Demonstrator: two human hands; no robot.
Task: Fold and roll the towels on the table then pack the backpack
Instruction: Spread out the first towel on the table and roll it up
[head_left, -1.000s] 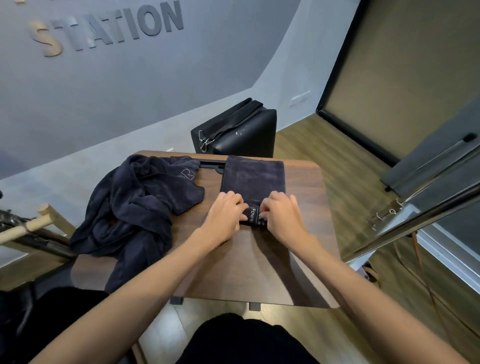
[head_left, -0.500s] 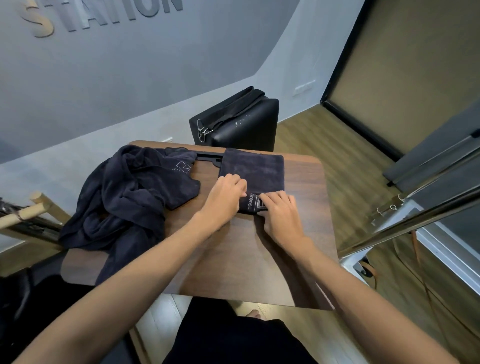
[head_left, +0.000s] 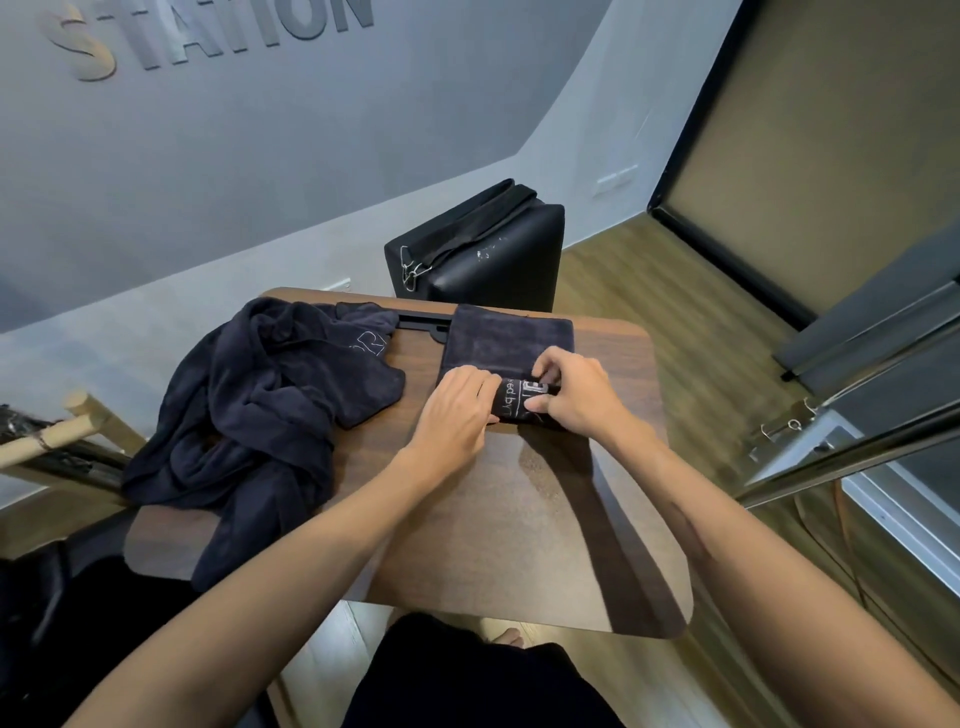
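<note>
We grip the towel roll (head_left: 519, 402) with left hand (head_left: 457, 410) and right hand (head_left: 576, 395) (axis crosswise); the flat towel (head_left: 506, 338) lies ahead

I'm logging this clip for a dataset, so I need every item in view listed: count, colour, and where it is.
rolled towel: one, dark navy with white lettering, partly rolled at the table's far middle, its flat end stretching away from the person
towel pile: one heap, count unclear, dark navy, crumpled on the table's left side, hanging over the near left edge
table: one, dark wood, in front of the person
black bag: one, black with a strap, standing on the floor behind the table
wooden rail: one, pale wood, far left
left hand: one, gripping the roll's left end
right hand: one, gripping the roll's right end
</note>
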